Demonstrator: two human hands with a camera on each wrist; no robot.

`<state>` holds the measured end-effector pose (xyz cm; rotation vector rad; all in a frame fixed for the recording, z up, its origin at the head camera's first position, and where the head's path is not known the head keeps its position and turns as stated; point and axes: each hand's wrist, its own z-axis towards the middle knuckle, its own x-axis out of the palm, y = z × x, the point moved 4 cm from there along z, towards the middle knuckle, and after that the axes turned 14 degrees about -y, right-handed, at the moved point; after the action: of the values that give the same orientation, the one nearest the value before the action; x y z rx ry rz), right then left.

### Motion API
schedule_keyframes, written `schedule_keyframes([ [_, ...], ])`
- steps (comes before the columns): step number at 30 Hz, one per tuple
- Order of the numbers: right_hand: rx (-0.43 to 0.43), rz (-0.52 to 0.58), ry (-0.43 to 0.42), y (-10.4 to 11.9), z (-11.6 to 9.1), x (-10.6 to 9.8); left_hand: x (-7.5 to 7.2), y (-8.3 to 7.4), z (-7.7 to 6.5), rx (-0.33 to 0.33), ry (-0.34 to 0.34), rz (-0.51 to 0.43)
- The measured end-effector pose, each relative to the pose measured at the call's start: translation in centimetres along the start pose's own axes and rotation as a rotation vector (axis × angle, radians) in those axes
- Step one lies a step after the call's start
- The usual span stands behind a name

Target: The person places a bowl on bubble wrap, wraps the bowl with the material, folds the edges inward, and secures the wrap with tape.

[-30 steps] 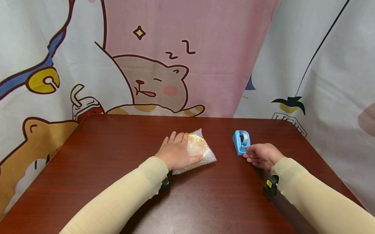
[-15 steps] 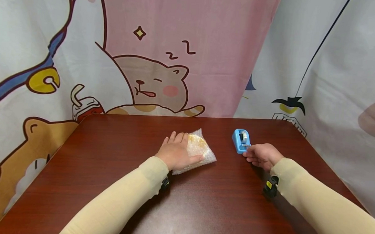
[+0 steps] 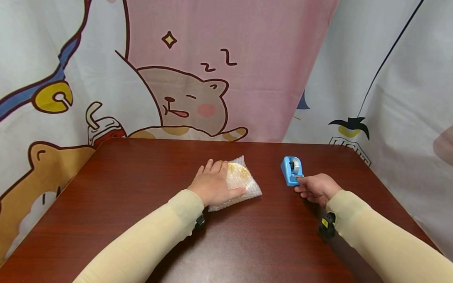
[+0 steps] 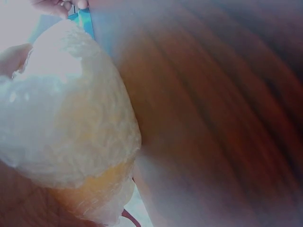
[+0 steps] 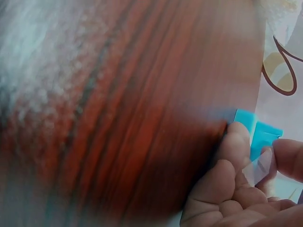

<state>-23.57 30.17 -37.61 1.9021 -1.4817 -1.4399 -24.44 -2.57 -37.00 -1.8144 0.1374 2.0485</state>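
The tape dispenser (image 3: pixel 287 172) has slid slightly farther off, so tape seemingly is being freed: right hand (image 3: pixel 317 188) pinching tape (image 5: pixel 258 169), left hand (image 3: pixel 213 184) flat on the bubble-wrapped packet (image 3: pixel 248 183).

Person in long sleeves of pale cream-yellow: left sleeve (image 3: pixel 140 242) and right sleeve (image 3: pixel 391 241) alike, plain, smooth over forearms, lightly creased near wrists. Left cuff (image 3: pixel 190 200) and right cuff (image 3: pixel 340 201) in same shade. Left hand (image 3: pixel 211 186), right hand (image 3: pixel 318 188) bare. Left camera (image 3: pixel 199 222) small, black, partly hidden by sleeve; right camera (image 3: pixel 326 228) black, boxy, bearing bright yellow patch (image 3: pixel 325 222).
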Motion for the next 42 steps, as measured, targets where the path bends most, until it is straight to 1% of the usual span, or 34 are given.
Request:
schedule_keyframes([
  [12,-0.051,-0.158,-0.056,-0.2,0.7,-0.1,-0.1,0.0,0.0,-0.001,0.001,0.002],
  [22,-0.091,-0.230,-0.073,-0.1,0.9,-0.4,-0.1,0.1,0.0,0.001,0.002,0.001],
  [32,-0.115,-0.247,-0.076,0.1,1.1,-0.3,0.0,0.1,0.0,0.000,-0.001,0.001],
  [42,-0.150,-0.278,-0.095,0.7,0.5,-0.1,-0.1,0.0,0.0,0.005,-0.001,0.005],
])
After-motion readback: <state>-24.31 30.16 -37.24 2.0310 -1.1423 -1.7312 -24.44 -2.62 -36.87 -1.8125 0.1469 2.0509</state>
